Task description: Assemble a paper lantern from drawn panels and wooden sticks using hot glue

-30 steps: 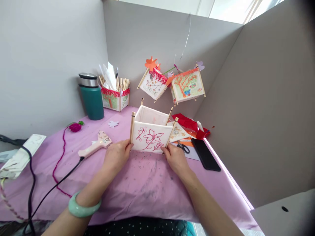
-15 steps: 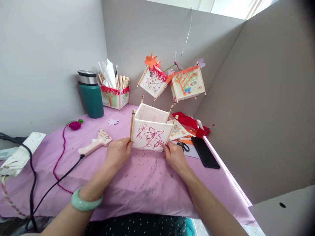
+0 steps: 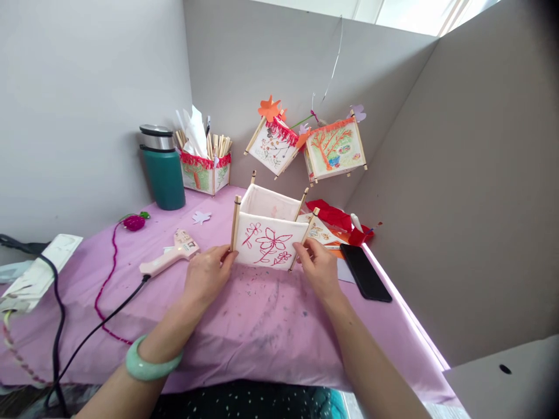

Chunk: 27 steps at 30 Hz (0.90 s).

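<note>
A square white fabric lantern frame (image 3: 271, 240) with wooden corner sticks and pink flowers drawn on its front is held between my hands, tilted with its open top showing. My left hand (image 3: 210, 273) pinches its lower left corner stick, thumb in front. At the lower right corner, my right hand (image 3: 319, 266) grips the stick, its thumb on the front fabric and the fingers behind. A pale pink glue gun (image 3: 170, 256) lies left of my left hand. Beyond my right hand lies another painted white fabric piece (image 3: 321, 231), partly hidden.
A black phone (image 3: 365, 272) lies at the right. Two decorated lanterns hang from a wire, the right one a tree-painted lantern (image 3: 335, 148). A green tumbler (image 3: 163, 174) and a stick-filled box (image 3: 201, 174) stand at the back left. A power strip (image 3: 41, 273) and cords occupy the left.
My right hand has shifted its grip slightly upward along the right corner stick, now covering the scissors seen earlier. My left hand and the lantern frame have barely moved.
</note>
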Each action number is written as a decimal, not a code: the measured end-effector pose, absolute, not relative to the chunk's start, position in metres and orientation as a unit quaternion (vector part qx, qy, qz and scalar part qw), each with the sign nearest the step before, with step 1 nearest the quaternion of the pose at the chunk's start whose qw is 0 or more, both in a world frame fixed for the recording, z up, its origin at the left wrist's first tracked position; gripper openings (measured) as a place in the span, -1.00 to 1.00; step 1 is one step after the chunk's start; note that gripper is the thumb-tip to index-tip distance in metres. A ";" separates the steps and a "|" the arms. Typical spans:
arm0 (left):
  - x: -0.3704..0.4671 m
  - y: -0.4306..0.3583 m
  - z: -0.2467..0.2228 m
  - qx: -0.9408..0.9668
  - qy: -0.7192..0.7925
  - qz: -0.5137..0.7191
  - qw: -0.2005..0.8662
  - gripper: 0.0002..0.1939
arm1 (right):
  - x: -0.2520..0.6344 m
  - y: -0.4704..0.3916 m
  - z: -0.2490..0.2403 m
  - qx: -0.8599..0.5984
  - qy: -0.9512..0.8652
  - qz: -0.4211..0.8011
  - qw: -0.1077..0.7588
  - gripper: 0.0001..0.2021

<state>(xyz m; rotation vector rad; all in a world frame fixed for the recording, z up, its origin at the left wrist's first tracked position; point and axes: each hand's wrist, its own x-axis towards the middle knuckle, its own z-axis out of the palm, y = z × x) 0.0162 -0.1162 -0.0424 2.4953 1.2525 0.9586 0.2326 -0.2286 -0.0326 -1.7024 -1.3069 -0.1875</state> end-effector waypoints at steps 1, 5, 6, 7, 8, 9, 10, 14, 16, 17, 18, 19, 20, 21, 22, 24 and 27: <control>0.017 -0.116 -0.042 0.844 0.423 0.318 0.086 -0.69 | 0.232 -0.227 -0.033 -0.699 -0.538 -0.090 0.462 -0.69; 0.017 -0.116 -0.043 0.849 0.426 0.306 0.061 -0.69 | 0.231 -0.223 -0.035 -0.724 -0.542 -0.147 0.399 -0.63; 0.017 -0.116 -0.044 0.849 0.426 0.306 0.058 -0.69 | 0.231 -0.223 -0.036 -0.728 -0.544 -0.158 0.386 -0.62; 0.017 -0.115 -0.044 0.849 0.426 0.306 0.056 -0.69 | 0.231 -0.222 -0.036 -0.731 -0.545 -0.169 0.375 -0.63; 0.017 -0.115 -0.044 0.850 0.426 0.307 0.053 -0.69 | 0.232 -0.222 -0.037 -0.731 -0.547 -0.177 0.367 -0.63; 0.017 -0.115 -0.045 0.850 0.425 0.307 0.051 -0.69 | 0.232 -0.221 -0.037 -0.731 -0.550 -0.184 0.361 -0.63; 0.017 -0.115 -0.045 0.851 0.423 0.306 0.049 -0.69 | 0.232 -0.221 -0.038 -0.729 -0.552 -0.190 0.357 -0.63; 0.016 -0.115 -0.043 0.858 0.415 0.300 0.045 -0.68 | 0.233 -0.220 -0.039 -0.723 -0.560 -0.205 0.348 -0.63; 0.017 -0.116 -0.042 0.858 0.416 0.297 0.044 -0.68 | 0.233 -0.221 -0.040 -0.721 -0.563 -0.208 0.345 -0.63; 0.017 -0.116 -0.042 0.858 0.416 0.296 0.045 -0.68 | 0.233 -0.221 -0.040 -0.722 -0.564 -0.206 0.345 -0.63; 0.017 -0.116 -0.042 0.858 0.418 0.296 0.046 -0.68 | 0.232 -0.222 -0.039 -0.724 -0.562 -0.202 0.345 -0.63; 0.017 -0.116 -0.042 0.858 0.419 0.294 0.047 -0.68 | 0.232 -0.223 -0.039 -0.726 -0.560 -0.197 0.346 -0.63; 0.017 -0.116 -0.042 0.857 0.419 0.294 0.050 -0.68 | 0.231 -0.225 -0.038 -0.729 -0.556 -0.190 0.351 -0.64; 0.017 -0.117 -0.043 0.856 0.420 0.295 0.055 -0.69 | 0.230 -0.226 -0.036 -0.731 -0.552 -0.181 0.359 -0.64; 0.016 -0.117 -0.043 0.852 0.421 0.303 0.063 -0.70 | 0.230 -0.227 -0.034 -0.731 -0.547 -0.170 0.372 -0.65; 0.015 -0.120 -0.042 0.831 0.426 0.350 0.072 -0.72 | 0.229 -0.228 -0.029 -0.723 -0.537 -0.148 0.409 -0.68; 0.017 -0.128 -0.031 0.788 0.394 0.471 0.028 -0.69 | 0.229 -0.227 -0.020 -0.706 -0.525 -0.140 0.454 -0.70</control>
